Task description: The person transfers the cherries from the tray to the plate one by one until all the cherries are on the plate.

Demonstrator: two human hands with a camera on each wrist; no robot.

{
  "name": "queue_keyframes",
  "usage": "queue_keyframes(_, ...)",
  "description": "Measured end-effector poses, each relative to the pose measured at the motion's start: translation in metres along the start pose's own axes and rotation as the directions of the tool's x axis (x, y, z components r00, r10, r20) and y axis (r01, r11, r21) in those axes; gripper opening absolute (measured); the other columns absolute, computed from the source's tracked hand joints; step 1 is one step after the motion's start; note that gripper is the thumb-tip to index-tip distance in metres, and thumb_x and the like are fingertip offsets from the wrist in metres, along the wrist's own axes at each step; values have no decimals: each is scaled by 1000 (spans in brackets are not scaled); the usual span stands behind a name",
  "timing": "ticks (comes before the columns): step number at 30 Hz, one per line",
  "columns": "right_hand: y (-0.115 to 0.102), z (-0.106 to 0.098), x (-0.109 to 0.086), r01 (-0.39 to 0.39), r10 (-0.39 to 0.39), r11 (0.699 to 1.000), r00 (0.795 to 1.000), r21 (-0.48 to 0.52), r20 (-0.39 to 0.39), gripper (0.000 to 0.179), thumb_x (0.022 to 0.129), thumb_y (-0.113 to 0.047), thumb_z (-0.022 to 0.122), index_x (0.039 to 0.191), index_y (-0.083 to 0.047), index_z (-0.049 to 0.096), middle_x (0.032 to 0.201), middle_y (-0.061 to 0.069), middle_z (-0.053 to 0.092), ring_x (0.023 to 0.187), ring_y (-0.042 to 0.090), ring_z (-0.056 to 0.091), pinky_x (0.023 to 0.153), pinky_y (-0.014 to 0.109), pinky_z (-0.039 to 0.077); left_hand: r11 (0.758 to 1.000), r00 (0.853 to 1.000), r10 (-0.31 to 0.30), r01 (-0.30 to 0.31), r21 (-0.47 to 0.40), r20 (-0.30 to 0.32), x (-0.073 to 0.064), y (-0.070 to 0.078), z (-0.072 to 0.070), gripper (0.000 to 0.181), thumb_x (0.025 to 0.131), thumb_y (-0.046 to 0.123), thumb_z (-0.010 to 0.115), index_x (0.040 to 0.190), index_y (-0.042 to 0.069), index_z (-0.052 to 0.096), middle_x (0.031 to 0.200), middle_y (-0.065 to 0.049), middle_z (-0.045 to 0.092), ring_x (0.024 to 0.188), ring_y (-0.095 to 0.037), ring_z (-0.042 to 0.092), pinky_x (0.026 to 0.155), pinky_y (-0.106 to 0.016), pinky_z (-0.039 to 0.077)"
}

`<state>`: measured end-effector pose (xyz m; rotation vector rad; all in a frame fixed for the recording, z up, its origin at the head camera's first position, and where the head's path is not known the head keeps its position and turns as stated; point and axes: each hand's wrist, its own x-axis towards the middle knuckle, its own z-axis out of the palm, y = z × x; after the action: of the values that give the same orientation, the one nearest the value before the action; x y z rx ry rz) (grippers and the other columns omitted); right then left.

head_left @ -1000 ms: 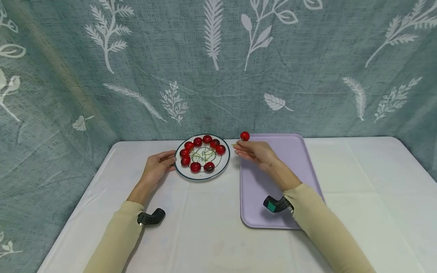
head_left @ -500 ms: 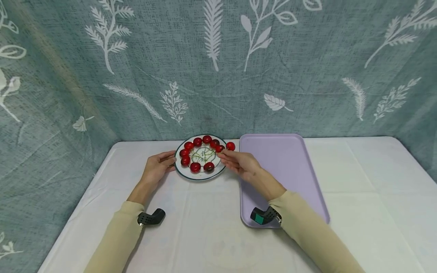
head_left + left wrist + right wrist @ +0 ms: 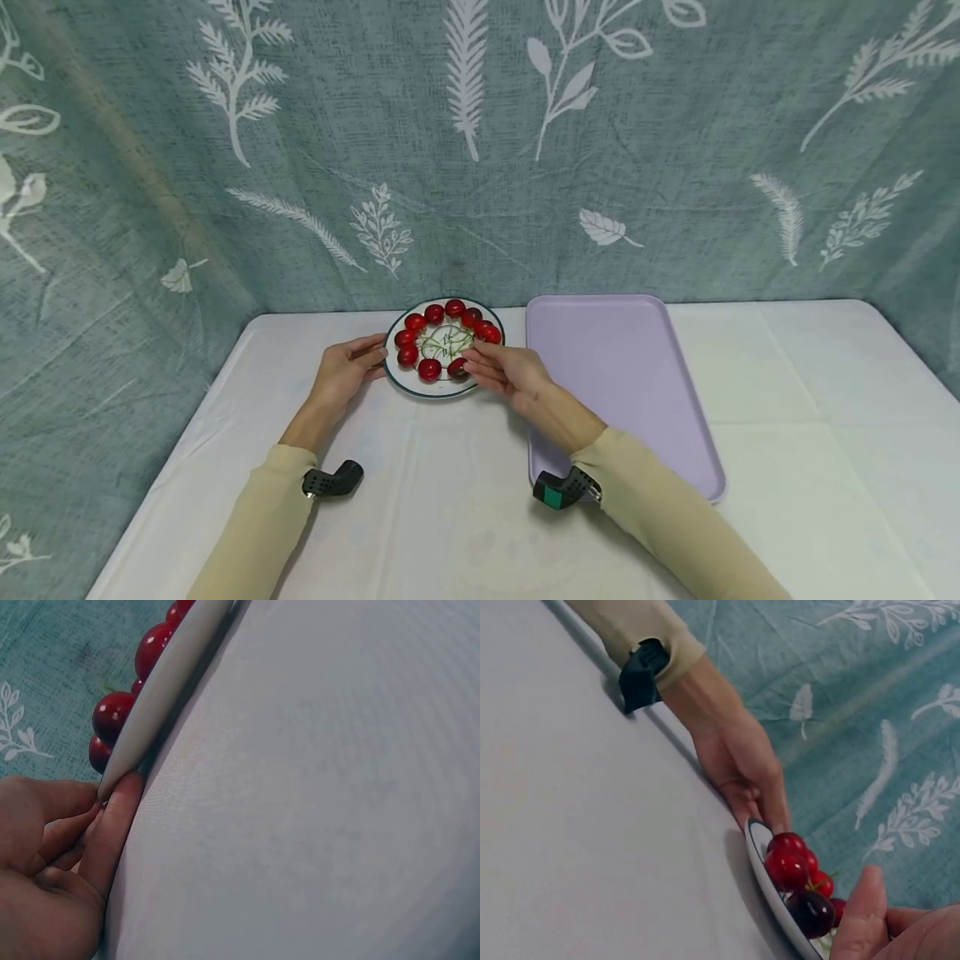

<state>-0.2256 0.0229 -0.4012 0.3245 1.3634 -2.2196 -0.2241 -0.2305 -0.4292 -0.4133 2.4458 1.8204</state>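
Note:
A white plate [image 3: 408, 383] with a dark rim bears a ring of red cherries [image 3: 430, 370], their green stems pointing to its middle. My left hand [image 3: 341, 371] holds the plate's left edge; in the left wrist view its thumb and fingers pinch the rim [image 3: 157, 705] from above and below. Over the plate's right side is my right hand [image 3: 517, 375], its fingertips near a cherry [image 3: 491, 334] at the right edge, apparently pinching its stem. In the right wrist view the thumb [image 3: 864, 907] hides the fingertips and the stem.
A flat lilac tray [image 3: 615, 358] lies right of the plate, partly under my right forearm. White cloth [image 3: 442, 500] covers the table. A teal patterned curtain [image 3: 480, 208] stands behind it and at the sides. Each wrist wears a black camera band [image 3: 333, 479].
My right hand has moved left from the tray's edge to over the plate, bringing the cherry onto the plate's right side. My left hand stays at the rim.

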Motion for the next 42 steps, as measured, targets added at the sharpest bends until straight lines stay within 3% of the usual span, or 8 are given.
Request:
queue_keyframes(18,6,4,13,-10,10,1000,999,-6,39,33,101,-8,52,129,8,58,78,0,71,62,6,67,57,13,56,1000,1000,2,-2,-4,-7,2,2,0,43,101,8,53,143,1,48,140,-18,51,98,-9,61,80,-17,58)
queue_keyframes(23,3,3,16,-8,9,1000,998,-6,66,34,102,-8,49,132,8,56,103,11,73,73,9,68,64,15,58,1000,1000,5,-4,6,-11,2,2,0,43,101,8,53,143,1,48,139,-18,51,100,-11,61,80,-17,58)
queue_keyframes(29,-2,3,16,-3,1,1000,994,19,111,37,103,-8,47,136,8,52,133,22,57,85,13,69,78,20,59,1000,1000,7,-7,12,-18,2,0,0,42,101,7,53,143,0,48,139,-19,51,102,-14,61,80,-17,58)
queue_keyframes(35,-16,1,15,145,-131,984,982,-101,133,36,102,-8,52,133,9,55,123,21,64,82,13,71,80,22,60,1000,1000,-1,1,8,-15,2,-1,1,43,101,7,53,143,0,48,140,-18,51,104,-16,61,80,-17,58)
queue_keyframes(37,-20,-1,16,259,-224,934,961,-245,163,33,100,-6,55,129,11,57,118,23,66,83,15,71,80,25,60,1000,1000,-4,5,9,-17,2,-1,1,43,101,7,54,143,0,48,139,-18,51,103,-15,62,80,-17,58)
queue_keyframes(38,-22,-3,17,324,-275,886,943,-333,186,32,99,-5,56,126,11,59,116,23,67,85,17,72,81,27,61,1000,1000,-6,7,8,-19,3,-1,1,43,101,7,54,143,0,48,139,-18,51,103,-15,62,79,-17,58)
queue_keyframes(40,-25,-5,18,450,-384,720,892,-528,237,27,97,-4,59,120,10,65,111,21,69,88,21,72,80,29,61,1000,1000,-12,12,7,-21,3,-1,1,42,101,7,54,142,1,49,139,-18,52,102,-14,62,79,-17,58)
queue_keyframes(42,-27,-8,19,533,-471,520,831,-668,296,23,96,-3,61,114,8,69,107,19,71,91,25,71,76,28,61,1000,1000,-8,8,5,-15,4,-1,2,43,101,7,54,143,0,49,139,-19,51,102,-14,61,79,-17,58)
